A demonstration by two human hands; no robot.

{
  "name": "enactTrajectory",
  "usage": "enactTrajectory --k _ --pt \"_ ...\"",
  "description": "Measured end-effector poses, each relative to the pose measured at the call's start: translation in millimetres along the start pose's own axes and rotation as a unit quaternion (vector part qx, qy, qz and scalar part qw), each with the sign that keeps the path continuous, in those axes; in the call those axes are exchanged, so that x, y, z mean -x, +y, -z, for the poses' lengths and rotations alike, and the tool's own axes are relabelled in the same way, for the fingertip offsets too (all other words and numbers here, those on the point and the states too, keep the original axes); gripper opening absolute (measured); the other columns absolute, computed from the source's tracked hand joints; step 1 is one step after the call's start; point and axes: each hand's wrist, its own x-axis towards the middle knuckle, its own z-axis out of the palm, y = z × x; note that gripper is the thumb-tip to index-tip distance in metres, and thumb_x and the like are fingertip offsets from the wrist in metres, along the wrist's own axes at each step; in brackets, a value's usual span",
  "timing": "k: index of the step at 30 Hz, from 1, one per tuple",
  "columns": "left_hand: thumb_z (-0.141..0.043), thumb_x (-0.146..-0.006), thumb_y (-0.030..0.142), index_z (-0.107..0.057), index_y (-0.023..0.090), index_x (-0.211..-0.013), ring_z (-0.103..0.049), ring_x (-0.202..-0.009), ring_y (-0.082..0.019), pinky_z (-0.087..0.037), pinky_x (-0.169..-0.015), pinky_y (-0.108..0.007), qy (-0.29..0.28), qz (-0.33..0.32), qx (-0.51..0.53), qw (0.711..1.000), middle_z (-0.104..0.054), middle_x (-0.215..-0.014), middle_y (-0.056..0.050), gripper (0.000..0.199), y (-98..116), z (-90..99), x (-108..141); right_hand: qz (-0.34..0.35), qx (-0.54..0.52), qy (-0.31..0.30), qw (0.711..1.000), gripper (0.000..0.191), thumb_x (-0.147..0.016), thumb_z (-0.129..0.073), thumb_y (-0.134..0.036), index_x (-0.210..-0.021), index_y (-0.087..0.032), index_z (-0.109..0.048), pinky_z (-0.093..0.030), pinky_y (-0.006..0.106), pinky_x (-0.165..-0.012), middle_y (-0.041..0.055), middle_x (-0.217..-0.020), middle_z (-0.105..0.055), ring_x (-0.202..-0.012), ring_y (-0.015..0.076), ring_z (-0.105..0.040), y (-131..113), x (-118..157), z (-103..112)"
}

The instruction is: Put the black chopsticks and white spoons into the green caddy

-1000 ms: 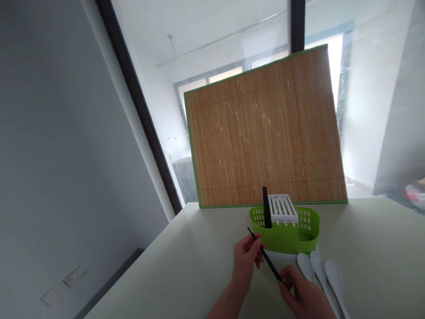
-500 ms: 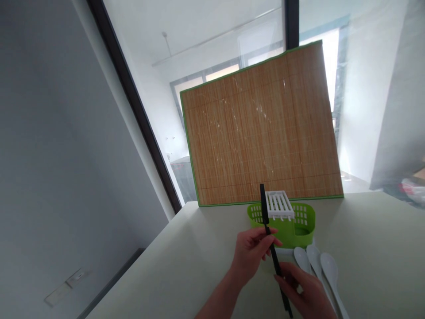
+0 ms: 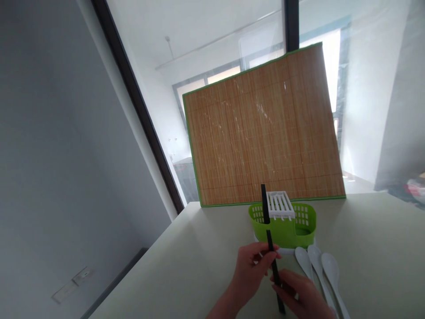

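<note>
My left hand [image 3: 253, 269] and my right hand [image 3: 300, 297] both grip a thin black chopstick [image 3: 274, 267], which stands nearly upright just in front of a green slotted cutlery holder [image 3: 283, 229]. The holder has a white grid insert [image 3: 280, 206], and another black chopstick [image 3: 264, 210] stands in its left side. Three white spoons [image 3: 318, 265] lie on the table to the right of my hands.
A bamboo mat with a green border [image 3: 264, 128] leans upright against the glass wall behind the holder. The pale table [image 3: 372, 257] has its left edge close to my left arm, with floor below. A dark window post [image 3: 139, 110] runs diagonally at the left.
The chopstick has swung from a slant to nearly upright, and both hands have drawn a little lower and nearer to me. The holder and spoons have not moved.
</note>
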Motion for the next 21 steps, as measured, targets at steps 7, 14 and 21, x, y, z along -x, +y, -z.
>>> enactTrajectory --k 7,14,21 --pt "-0.067 -0.076 0.033 -0.075 0.021 -0.085 -0.064 -0.073 -0.020 -0.051 -0.068 -0.027 0.041 -0.048 -0.070 0.996 -0.071 -0.078 -0.006 0.017 22.4 4.6 5.7 0.024 0.011 -0.020 0.999 0.018 -0.091 -0.042 -0.029 -0.087 -0.021 -0.058 -0.044 0.020 -0.057 -0.0003 -0.074 -0.060 -0.062 0.0105 -0.057 -2.8 -0.1 -0.2" --pt "-0.071 -0.073 0.032 -0.074 0.017 -0.083 -0.068 -0.072 -0.021 -0.056 -0.072 -0.034 0.055 -0.073 -0.016 0.996 -0.073 -0.076 -0.006 0.019 63.9 34.9 -16.9 0.059 0.051 0.038 0.996 0.020 -0.087 -0.046 -0.022 -0.105 -0.022 -0.055 -0.047 0.019 -0.056 0.0014 -0.079 -0.062 -0.067 0.0112 -0.060 2.5 1.5 0.0" --pt "-0.071 -0.071 0.031 -0.072 0.015 -0.087 -0.068 -0.072 -0.017 -0.057 -0.072 -0.033 0.184 -0.247 0.015 0.951 -0.072 -0.075 -0.004 0.023 123.3 72.3 -104.2 0.078 0.065 0.063 0.993 0.015 -0.087 -0.046 -0.020 -0.089 -0.024 -0.060 -0.047 0.020 -0.056 -0.0006 -0.073 -0.063 -0.061 0.0103 -0.059 1.5 1.3 -1.6"
